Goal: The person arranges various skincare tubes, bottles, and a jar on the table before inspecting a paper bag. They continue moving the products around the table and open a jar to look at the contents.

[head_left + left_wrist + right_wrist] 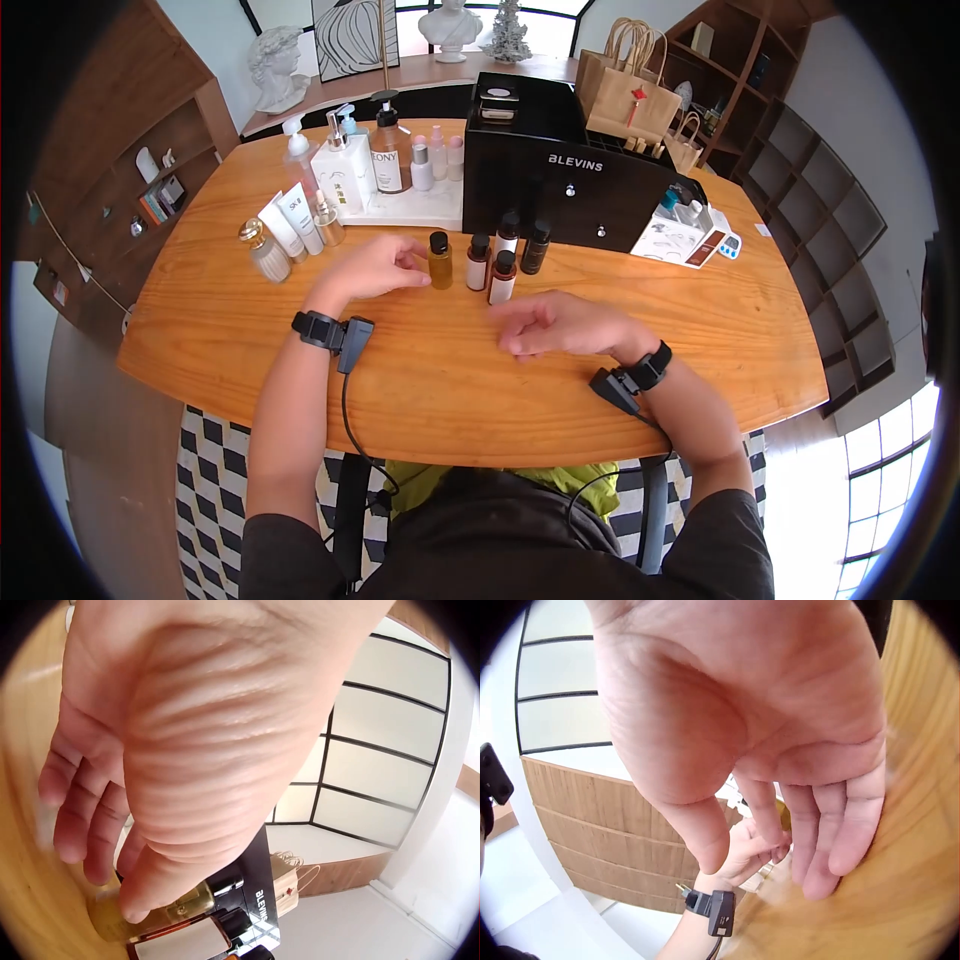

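My left hand [372, 268] is beside a yellow-amber bottle [440, 268] with a black cap, fingertips right at its left side. In the left wrist view its fingers hang loosely and the thumb overlaps the yellow bottle [196, 901]. To the right of that bottle stand small dark-red bottles with white labels, one [478, 268] behind another [502, 284]. A black-capped bottle [508, 236] and a dark bottle [536, 252] are behind them. My right hand [565, 325] hovers in front of this group, fingers relaxed, holding nothing; the right wrist view shows its palm.
A black drawer case [560, 190] stands behind the bottles. At the left, a white tray [420, 208] bears pump bottles, with white tubes [298, 218] and a ribbed gold-capped bottle [265, 255] nearby. A white box [678, 240] of items sits at the right.
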`<state>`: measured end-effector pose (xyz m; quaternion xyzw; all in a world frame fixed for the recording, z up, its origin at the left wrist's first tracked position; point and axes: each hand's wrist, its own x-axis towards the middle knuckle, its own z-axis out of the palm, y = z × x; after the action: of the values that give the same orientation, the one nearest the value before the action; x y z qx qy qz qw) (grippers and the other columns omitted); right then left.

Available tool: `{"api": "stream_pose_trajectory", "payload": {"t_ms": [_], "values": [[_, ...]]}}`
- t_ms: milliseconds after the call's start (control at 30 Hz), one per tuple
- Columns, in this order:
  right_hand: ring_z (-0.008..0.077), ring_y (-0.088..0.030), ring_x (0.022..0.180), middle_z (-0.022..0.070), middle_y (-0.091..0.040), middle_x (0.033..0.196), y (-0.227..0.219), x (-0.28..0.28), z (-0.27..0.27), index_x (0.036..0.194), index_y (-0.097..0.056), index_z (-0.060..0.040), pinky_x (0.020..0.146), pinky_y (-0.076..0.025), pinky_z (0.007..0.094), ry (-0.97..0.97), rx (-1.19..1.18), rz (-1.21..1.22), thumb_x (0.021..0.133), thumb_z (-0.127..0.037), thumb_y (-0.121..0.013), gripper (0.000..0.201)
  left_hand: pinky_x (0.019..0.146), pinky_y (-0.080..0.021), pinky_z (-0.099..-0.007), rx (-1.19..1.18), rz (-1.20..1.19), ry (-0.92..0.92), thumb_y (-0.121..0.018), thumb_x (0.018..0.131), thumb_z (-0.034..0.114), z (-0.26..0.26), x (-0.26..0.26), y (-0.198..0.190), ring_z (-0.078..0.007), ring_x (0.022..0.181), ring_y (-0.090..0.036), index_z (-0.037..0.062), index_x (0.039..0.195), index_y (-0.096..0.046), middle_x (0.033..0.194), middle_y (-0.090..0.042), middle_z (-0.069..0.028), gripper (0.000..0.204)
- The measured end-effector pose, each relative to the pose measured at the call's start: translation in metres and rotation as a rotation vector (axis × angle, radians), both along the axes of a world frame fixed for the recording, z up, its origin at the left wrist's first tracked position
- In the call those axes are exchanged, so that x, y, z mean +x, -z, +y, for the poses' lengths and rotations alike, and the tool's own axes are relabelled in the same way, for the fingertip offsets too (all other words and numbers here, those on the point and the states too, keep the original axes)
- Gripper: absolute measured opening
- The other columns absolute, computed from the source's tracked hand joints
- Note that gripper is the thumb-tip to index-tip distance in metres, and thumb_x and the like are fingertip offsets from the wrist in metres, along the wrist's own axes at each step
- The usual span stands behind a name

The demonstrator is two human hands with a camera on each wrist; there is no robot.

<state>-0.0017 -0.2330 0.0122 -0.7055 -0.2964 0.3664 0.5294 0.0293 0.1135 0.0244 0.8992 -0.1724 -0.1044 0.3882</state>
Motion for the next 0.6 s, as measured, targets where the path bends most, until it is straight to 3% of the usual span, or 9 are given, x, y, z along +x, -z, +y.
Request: {"api": "stream_pose_trajectory", "payload": {"t_ms": [67, 133, 300, 367, 600], "values": [[0.0116, -0.069, 0.085, 0.0057, -0.075, 0.105, 0.001, -0.001, 0.014, 0.156, -0.053, 0.0027, 0.076, -0.055, 0.0277, -0.034, 0.037, -0.010, 0.103, -0.028, -0.078, 0.066, 0.084, -0.056, -0.0344, -0.028, -0.024, -0.038, -0.084, 0.091, 0.023, -0.009, 0.000, 0.003, -0.0189, 0.092, -0.072, -0.0031, 0.131, -0.072, 0.099, -0.077, -0.0094, 0.050], [0.0129, -0.071, 0.083, 0.0079, -0.074, 0.105, -0.002, 0.002, 0.022, 0.159, -0.047, 0.0039, 0.073, -0.056, 0.0279, 0.002, -0.078, -0.025, 0.103, -0.025, -0.077, 0.069, 0.084, -0.056, -0.0341, -0.005, -0.027, -0.028, -0.083, 0.091, 0.022, -0.016, 0.000, 0.005, -0.0190, 0.092, -0.072, -0.0043, 0.130, -0.072, 0.099, -0.078, -0.0102, 0.048], [0.0162, -0.074, 0.083, 0.0105, -0.075, 0.106, 0.003, 0.007, 0.006, 0.156, -0.047, 0.0073, 0.069, -0.058, 0.0272, 0.134, 0.033, 0.097, 0.104, -0.020, -0.073, 0.065, 0.081, -0.056, -0.0305, -0.081, -0.004, -0.002, -0.083, 0.093, 0.019, -0.023, 0.010, 0.026, -0.0150, 0.091, -0.071, -0.0066, 0.121, -0.070, 0.099, -0.077, -0.0096, 0.040], [0.0175, -0.075, 0.082, 0.0113, -0.075, 0.106, 0.007, 0.008, 0.001, 0.155, -0.047, 0.0085, 0.069, -0.059, 0.0270, 0.191, 0.076, 0.143, 0.104, -0.019, -0.072, 0.063, 0.083, -0.057, -0.0301, -0.174, -0.015, -0.096, -0.083, 0.094, 0.019, -0.029, 0.007, 0.029, -0.0157, 0.093, -0.072, -0.0094, 0.128, -0.067, 0.103, -0.077, -0.0112, 0.048], [0.0178, -0.074, 0.082, 0.0131, -0.075, 0.107, 0.008, 0.010, -0.015, 0.147, -0.055, 0.0096, 0.069, -0.060, 0.0285, 0.325, 0.104, 0.136, 0.103, -0.020, -0.073, 0.056, 0.087, -0.057, -0.0301, -0.142, -0.054, -0.019, -0.086, 0.093, 0.024, -0.038, 0.002, 0.019, -0.0161, 0.099, -0.072, -0.0089, 0.135, -0.065, 0.106, -0.077, -0.0105, 0.057]]}}
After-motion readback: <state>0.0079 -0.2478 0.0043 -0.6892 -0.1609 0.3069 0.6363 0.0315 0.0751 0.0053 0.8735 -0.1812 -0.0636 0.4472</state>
